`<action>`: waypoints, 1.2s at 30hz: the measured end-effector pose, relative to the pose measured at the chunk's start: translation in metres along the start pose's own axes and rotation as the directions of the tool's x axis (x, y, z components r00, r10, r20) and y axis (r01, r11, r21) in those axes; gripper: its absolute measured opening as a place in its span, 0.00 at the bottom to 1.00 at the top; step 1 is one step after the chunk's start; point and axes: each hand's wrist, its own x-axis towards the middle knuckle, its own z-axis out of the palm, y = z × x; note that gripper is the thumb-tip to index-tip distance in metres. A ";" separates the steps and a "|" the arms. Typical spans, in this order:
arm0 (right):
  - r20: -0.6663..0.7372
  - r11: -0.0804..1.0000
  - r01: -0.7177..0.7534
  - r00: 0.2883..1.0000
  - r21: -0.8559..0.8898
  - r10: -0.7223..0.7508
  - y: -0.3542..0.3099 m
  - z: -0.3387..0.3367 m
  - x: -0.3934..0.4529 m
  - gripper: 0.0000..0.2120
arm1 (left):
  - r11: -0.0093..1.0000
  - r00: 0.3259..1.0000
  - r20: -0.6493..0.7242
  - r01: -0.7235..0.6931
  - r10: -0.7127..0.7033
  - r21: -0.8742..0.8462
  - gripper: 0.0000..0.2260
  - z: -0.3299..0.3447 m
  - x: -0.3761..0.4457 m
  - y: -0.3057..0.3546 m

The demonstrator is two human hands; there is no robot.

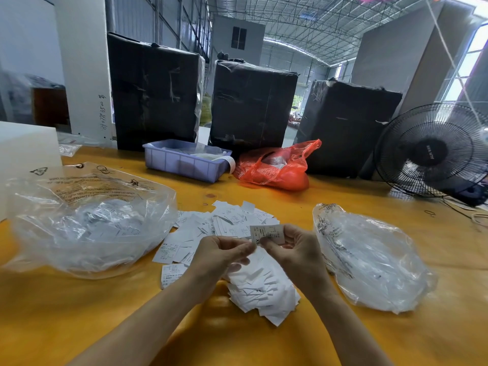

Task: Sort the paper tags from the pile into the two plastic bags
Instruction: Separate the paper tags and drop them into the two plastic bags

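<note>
Both hands pinch one paper tag above the pile
Left hand [221, 253] and right hand [291, 247] hold the tag [267, 233] marked XS over the pile [232, 225], between the left bag [87, 220] and right bag [369, 257]

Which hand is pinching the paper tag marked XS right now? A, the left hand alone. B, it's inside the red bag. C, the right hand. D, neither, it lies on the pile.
C: the right hand pinches the XS tag above the pile, the left hand close beside it.
</note>
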 end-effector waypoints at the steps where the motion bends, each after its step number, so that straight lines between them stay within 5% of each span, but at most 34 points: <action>1: 0.018 1.000 -0.004 1.000 0.001 0.004 0.000 0.000 0.000 0.11 | 1.000 1.000 -0.002 0.002 -0.002 -0.001 0.12 0.000 0.000 0.000; 13: 0.320 0.987 -0.164 0.934 -0.005 0.156 -0.003 -0.009 0.002 0.10 | 0.999 1.000 -0.020 0.013 -0.014 -0.052 0.05 -0.002 0.001 -0.001; 24: 0.367 0.979 -0.121 0.914 -0.162 0.174 0.001 -0.007 0.002 0.11 | 0.997 0.998 0.021 0.060 -0.059 -0.053 0.13 0.000 0.002 -0.001; 36: -0.020 0.996 -0.069 0.997 -0.062 0.068 0.003 -0.010 0.007 0.07 | 0.995 0.996 0.014 0.085 -0.084 -0.043 0.06 -0.002 0.001 -0.002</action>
